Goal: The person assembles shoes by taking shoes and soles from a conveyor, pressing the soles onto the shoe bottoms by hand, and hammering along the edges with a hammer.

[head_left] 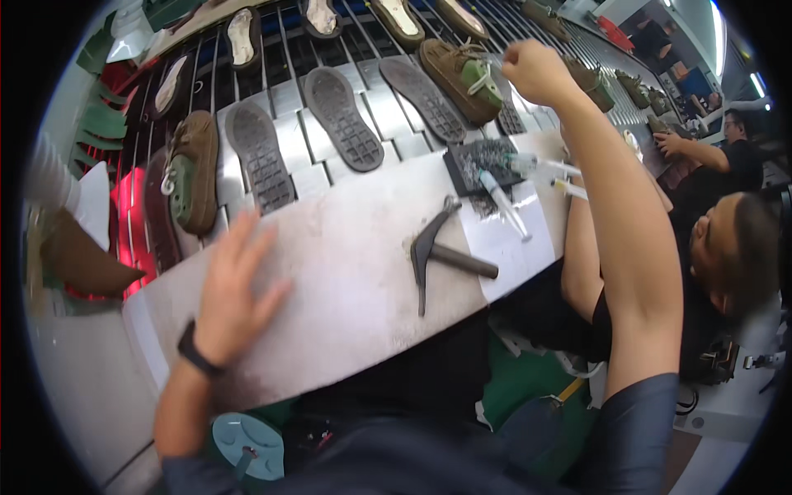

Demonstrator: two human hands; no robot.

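My left hand [235,289] is over the left part of the pale worktable [346,272], fingers spread and holding nothing. My right hand [540,73] reaches far out, curled closed, beside a brown shoe [450,70] with a green panel and pale laces. What its fingers hold, if anything, is hidden. Dark grey soles [342,120] lie tread up on the metal slats. On the left a second brown and green shoe [196,169] rests on its side. A hammer [462,258] lies on the worktable, near a syringe [505,205] and a black tray [467,175] of small dark bits.
Behind the soles, a slatted conveyor [289,62] carries several shoe parts with pale insides. A co-worker [718,256] in black sits close on the right; another person [726,157] works beyond. A light blue round stool seat [247,445] shows below the table.
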